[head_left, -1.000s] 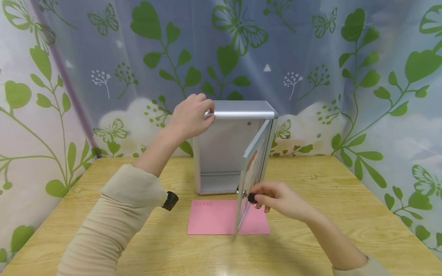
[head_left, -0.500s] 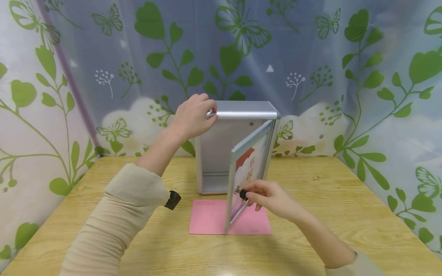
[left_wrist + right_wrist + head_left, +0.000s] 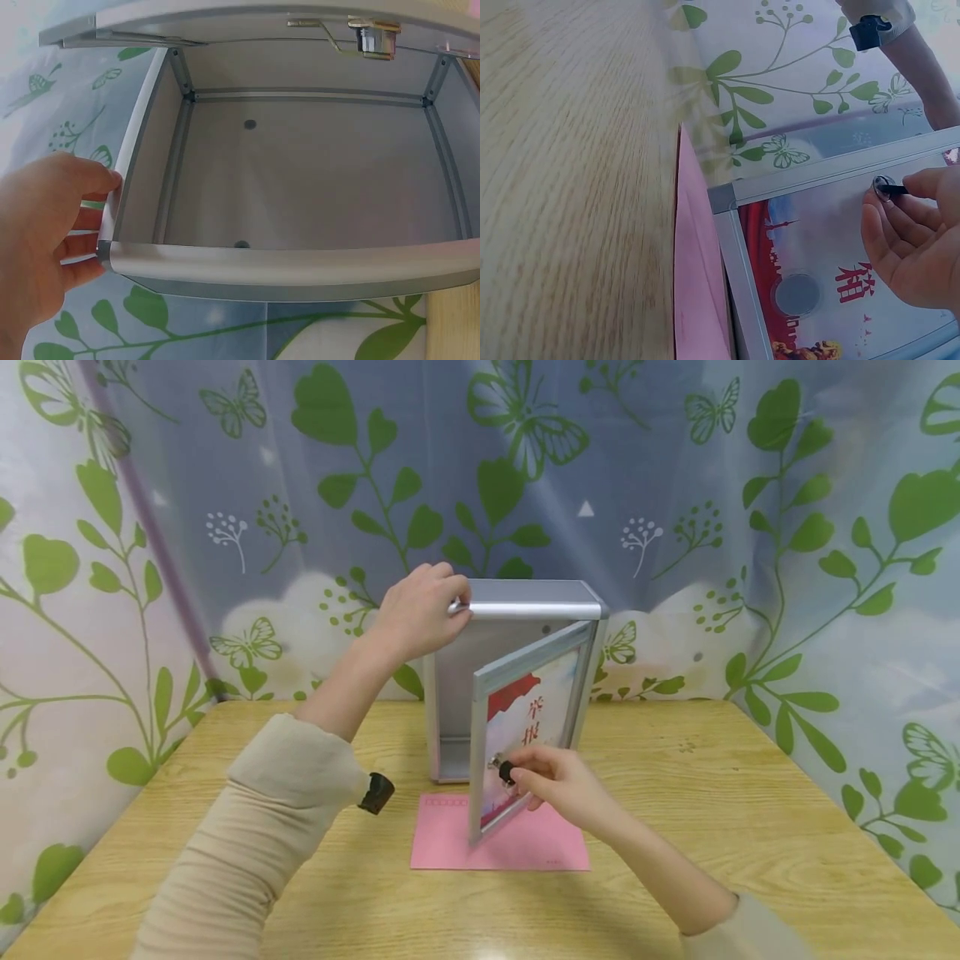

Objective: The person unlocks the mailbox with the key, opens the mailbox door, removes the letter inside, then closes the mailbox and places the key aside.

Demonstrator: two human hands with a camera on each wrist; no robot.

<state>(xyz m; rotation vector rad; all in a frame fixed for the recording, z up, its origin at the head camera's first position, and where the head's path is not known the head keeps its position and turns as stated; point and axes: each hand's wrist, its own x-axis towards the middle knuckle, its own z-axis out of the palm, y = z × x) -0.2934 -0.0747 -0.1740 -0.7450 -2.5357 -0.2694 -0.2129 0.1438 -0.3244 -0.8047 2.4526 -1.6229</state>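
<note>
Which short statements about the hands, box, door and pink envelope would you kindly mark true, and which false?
1. The right hand pinches a black-headed key at the door. True.
2. The door is fully closed. False: it stands partly open.
3. The left hand grips the top edge of the box. True.
4. A pink envelope lies on the table. True.
5. The pink envelope is inside the box. False: it lies in front of the box.

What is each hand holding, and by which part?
The right hand pinches the black-headed key by its head; the left hand grips the silver, rectangular metal box by its top rim.
</note>
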